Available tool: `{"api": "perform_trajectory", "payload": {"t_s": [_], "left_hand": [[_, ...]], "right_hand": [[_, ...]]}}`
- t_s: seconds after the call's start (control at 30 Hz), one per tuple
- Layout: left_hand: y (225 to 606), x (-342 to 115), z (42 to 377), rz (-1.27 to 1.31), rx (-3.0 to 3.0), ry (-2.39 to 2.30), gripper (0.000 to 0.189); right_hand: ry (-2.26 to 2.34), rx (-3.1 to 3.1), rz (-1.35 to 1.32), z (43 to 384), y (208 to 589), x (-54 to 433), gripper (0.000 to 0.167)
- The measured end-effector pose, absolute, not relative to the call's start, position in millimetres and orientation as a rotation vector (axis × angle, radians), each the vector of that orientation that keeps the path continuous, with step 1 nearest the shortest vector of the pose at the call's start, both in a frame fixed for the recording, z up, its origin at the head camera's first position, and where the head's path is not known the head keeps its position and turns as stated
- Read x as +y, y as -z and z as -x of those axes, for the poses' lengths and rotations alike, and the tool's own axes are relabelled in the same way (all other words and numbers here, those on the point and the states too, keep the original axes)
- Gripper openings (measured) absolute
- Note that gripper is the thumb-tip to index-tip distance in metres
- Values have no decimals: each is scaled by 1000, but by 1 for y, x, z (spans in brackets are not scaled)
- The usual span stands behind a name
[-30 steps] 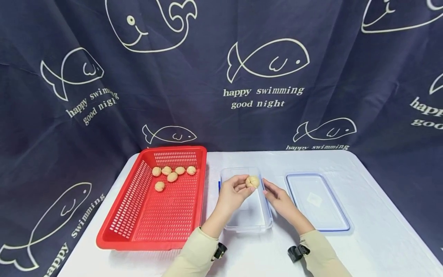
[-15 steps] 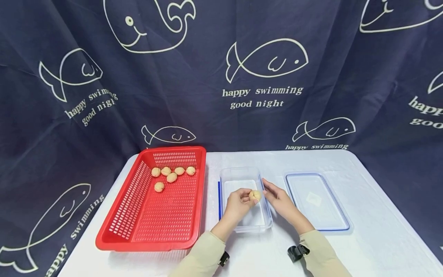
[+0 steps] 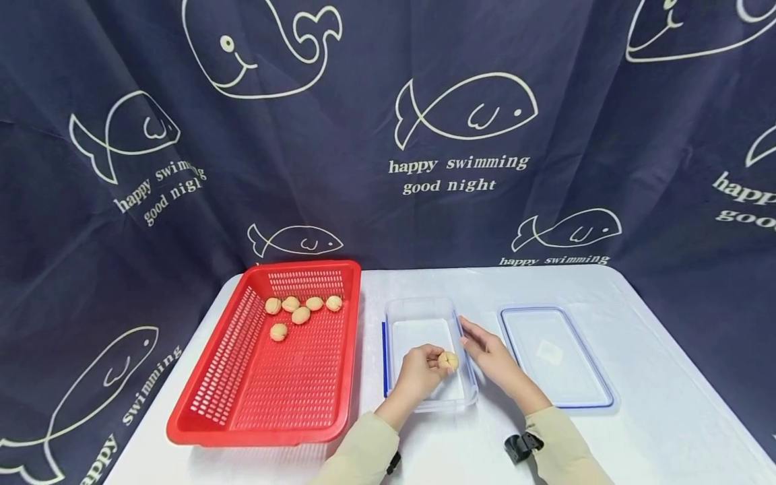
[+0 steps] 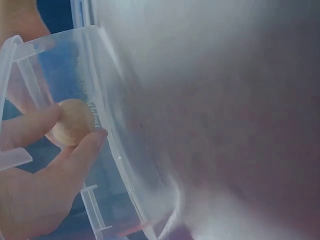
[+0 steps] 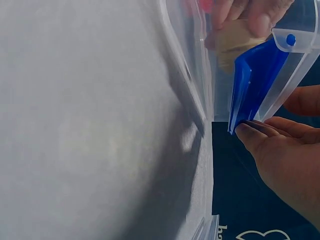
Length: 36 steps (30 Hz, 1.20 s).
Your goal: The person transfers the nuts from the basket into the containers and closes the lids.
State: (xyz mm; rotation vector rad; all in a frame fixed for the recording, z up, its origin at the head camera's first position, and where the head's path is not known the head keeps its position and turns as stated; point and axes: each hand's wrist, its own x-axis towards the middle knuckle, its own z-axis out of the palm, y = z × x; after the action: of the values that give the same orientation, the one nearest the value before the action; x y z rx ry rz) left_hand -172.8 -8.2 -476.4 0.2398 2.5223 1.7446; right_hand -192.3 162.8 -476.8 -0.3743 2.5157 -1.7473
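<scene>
My left hand [image 3: 420,372] pinches a pale, round walnut [image 3: 448,360] between thumb and fingers, low within the clear plastic container [image 3: 432,406]. In the left wrist view the walnut [image 4: 73,123] shows through the container's transparent wall. My right hand [image 3: 492,358] lies along the container's right side, its fingers fairly straight. The right wrist view has the right hand's fingertips touching the lower edge of a blue latch flap [image 5: 257,80] on that side. Several more walnuts [image 3: 300,315] lie in the red basket [image 3: 291,391], gathered toward its far end.
The red basket takes up the left of the white-covered table [image 3: 661,404]. To the right of the container lies its clear lid [image 3: 554,357] with a blue seal. Behind the table hangs a dark blue curtain [image 3: 364,121] with fish drawings.
My left hand has carried the walnut toward me and down, from above the container's far half to its near half. My right hand stays at the container's side.
</scene>
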Motion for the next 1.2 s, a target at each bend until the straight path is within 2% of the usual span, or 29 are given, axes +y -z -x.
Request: {"api": "perform_trajectory", "payload": {"t_s": [0.53,0.83,0.97,1.2], "left_hand": [[477,-9,171,-450,2753,-1384,26],[472,-6,170,-386,2837,-1242,45],[466,-5,166,-354,2857,-1268,52],[430,-3,159,-480,2905,-1327,48]], "right_hand": [[1781,2510,390,195,476,158,46],[1777,2514,404,196,474,158,47],[1752,2535,398,195,476,159,47],[1766,2532,368,195,479,161,47]]}}
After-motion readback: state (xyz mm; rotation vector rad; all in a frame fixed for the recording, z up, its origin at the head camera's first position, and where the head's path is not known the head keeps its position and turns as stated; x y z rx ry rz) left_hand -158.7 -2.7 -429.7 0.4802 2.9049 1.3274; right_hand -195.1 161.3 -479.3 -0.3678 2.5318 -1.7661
